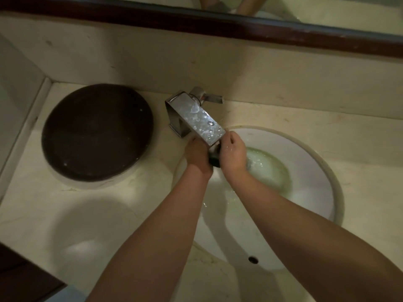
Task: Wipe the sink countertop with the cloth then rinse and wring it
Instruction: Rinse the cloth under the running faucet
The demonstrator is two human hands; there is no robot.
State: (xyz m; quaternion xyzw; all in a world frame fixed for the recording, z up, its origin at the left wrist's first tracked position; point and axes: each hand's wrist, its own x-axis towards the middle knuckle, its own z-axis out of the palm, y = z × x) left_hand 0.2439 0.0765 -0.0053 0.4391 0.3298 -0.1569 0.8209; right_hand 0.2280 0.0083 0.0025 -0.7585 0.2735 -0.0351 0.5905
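So the dark cloth (pixel 214 159) sits right under the faucet (pixel 194 118) spout. Left hand (pixel 197 153) grips it from 9 o'clock, right hand (pixel 232 152) from 3, over the sink (pixel 305 153) at its 10 o'clock side.

both hands are out over the white sink (pixel 309 205), the left hand (pixel 197 154) and right hand (pixel 233 152) close together just under the tip of the wet chrome faucet (pixel 196 118), gripping a dark cloth (pixel 214 158) bunched between them. foamy, greenish water (pixel 269 171) sits in the bottom of the basin just right of the hands. on the beige countertop (pixel 104 219) left of the faucet lies a round dark brown disc (pixel 97 132), and a dark wooden mirror frame (pixel 218 25) runs along the top.
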